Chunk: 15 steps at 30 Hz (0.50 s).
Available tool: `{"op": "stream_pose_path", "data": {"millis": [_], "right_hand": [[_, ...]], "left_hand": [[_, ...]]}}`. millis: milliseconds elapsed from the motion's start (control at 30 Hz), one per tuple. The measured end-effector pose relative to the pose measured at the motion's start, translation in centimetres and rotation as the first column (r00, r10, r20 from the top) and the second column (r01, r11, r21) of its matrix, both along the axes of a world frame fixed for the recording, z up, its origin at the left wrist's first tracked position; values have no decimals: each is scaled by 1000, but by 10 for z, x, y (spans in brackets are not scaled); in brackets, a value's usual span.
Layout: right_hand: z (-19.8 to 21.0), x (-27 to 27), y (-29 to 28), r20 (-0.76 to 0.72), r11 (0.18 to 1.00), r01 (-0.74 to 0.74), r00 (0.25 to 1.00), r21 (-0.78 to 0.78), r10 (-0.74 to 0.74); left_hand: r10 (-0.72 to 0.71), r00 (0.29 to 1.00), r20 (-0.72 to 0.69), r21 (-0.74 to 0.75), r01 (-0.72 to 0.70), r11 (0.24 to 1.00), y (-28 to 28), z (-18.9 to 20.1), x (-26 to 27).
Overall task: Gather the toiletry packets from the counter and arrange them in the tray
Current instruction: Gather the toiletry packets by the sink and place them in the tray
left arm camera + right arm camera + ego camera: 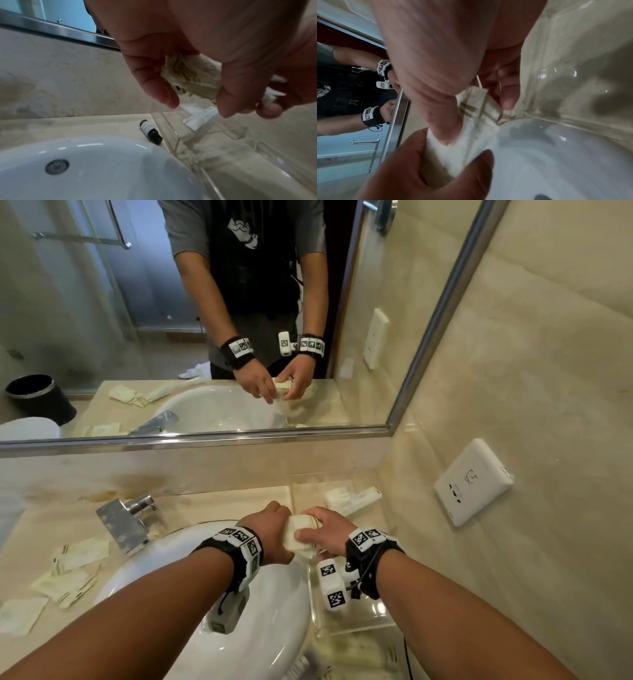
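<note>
Both hands hold one small stack of cream toiletry packets with brown stripes, above the spot where the sink rim meets the tray. My left hand pinches the stack's left end between thumb and fingers. My right hand grips its right end, thumb on top. The wrist views show the same stack squeezed between the two hands. The clear acrylic tray stands right of the sink, with white packets in its far compartment. Several loose packets lie on the counter to the left.
A white sink fills the middle, with a chrome faucet at its back left. A small dark bottle lies between the sink and the tray. The mirror runs along the back, and a white wall socket is on the right.
</note>
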State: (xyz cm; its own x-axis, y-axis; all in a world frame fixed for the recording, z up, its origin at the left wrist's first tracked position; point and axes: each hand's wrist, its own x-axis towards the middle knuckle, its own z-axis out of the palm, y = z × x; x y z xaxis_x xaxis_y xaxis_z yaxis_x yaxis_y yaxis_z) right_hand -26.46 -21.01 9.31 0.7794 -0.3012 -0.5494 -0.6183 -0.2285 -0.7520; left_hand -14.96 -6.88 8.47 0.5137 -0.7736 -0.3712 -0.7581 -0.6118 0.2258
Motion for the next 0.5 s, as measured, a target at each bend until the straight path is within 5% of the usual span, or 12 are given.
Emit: {"op": "stream_pose_path", "data": {"millis": [500], "right_hand": [[-8,-42,-37,-56,999,53,997,8,-53]], "left_hand": [[-70,995,-73,14,71,997,-57,-13,-48]]}}
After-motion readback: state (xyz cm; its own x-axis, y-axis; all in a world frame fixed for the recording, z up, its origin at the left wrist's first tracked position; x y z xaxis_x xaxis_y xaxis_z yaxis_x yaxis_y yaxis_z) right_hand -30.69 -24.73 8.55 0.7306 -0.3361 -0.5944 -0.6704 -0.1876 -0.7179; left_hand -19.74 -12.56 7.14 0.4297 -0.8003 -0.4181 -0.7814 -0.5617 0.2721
